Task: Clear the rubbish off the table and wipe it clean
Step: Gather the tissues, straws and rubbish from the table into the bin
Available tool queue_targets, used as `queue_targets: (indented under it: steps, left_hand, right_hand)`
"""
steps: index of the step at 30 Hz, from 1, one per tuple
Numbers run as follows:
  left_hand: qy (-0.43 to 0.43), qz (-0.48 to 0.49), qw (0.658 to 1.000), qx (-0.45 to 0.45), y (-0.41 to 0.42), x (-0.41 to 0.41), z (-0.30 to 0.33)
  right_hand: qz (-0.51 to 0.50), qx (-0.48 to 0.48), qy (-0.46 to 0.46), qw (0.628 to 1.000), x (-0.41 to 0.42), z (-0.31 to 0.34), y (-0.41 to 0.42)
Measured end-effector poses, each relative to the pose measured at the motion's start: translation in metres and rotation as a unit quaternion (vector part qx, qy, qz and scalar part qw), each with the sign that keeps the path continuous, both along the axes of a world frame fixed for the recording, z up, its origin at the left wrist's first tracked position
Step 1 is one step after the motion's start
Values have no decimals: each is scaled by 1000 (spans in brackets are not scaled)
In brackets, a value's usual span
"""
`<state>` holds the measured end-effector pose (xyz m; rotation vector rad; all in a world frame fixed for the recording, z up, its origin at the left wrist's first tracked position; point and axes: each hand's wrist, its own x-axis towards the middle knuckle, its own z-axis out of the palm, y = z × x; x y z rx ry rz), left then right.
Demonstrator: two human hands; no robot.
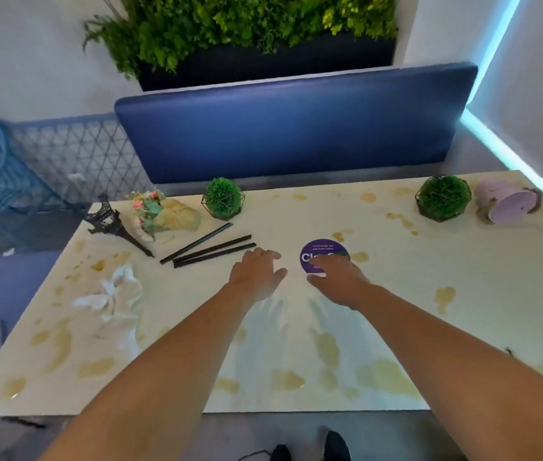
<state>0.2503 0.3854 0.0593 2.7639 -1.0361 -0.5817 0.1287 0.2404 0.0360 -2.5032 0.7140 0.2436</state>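
Both my arms reach out over the white table (463, 261), which is blotched all over with yellowish-brown stains (380, 374). My left hand (257, 274) hovers low over the table's middle, fingers spread and relaxed, holding nothing. My right hand (336, 277) is just beside it, fingers stretched forward and loose, their tips lying over the near edge of a round purple sticker (321, 249); whether they touch it I cannot tell.

Just left of my left hand lie three black straws (212, 247), roughly side by side and slanting up to the right. Nearer me on the left, a crumpled white napkin (113, 294) sits on the table. At the far left corner a small dark tower model (110, 221) lies tipped over, touching a little bunch of flowers (150, 204) in a pale wrap. Next to that stands a green ball plant (223, 198) in a wire frame. A second ball plant (443, 198) stands near the far right corner, and beside it a lilac pot (504, 201) lies on its side, its base towards me.

Behind the table runs a blue bench back (296, 128), with a planter (263, 34) of greenery above it.
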Motion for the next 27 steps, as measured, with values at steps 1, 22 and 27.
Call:
queue_targets:
  steps: [1, 22, 27]
  left_hand:
    - [6, 25, 1000, -2, 8, 6, -1]
    - [-28, 328, 942, -56, 158, 112, -43]
    - [-28, 370, 925, -74, 205, 143, -51]
  right_hand:
    - [19, 4, 3, 1000, 11, -1, 2]
    - [215, 25, -7, 976, 186, -36, 84]
    - [248, 53, -38, 967, 228, -38, 135]
